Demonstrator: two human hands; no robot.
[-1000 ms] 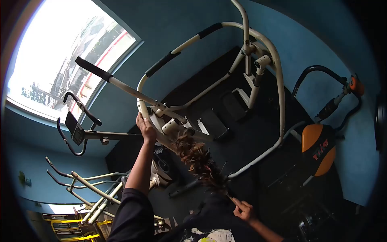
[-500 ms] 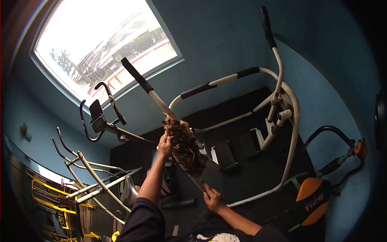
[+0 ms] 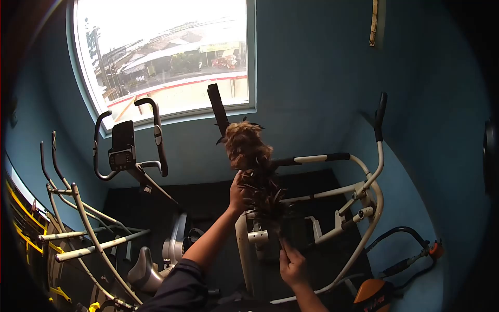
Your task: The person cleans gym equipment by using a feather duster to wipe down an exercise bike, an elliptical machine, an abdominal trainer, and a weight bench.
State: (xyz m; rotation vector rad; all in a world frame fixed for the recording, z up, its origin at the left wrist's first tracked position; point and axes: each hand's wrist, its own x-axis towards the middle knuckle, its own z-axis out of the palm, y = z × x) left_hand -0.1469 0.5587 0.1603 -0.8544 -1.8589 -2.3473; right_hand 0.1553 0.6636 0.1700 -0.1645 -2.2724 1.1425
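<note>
Exercise bike standing far left, under the window. Left hand wrapping shut around the handlebar of the white trainer, fingers partly hidden by feathers. Feather duster standing near upright mid-frame, its head lying against that handlebar. Right hand clamping the duster's stick from below. Orange machine sitting bottom right.

Dark matted floor under gym machines.
On it we see a white tubular stepper frame, a black-handled exercise bike and an orange-padded machine.
</note>
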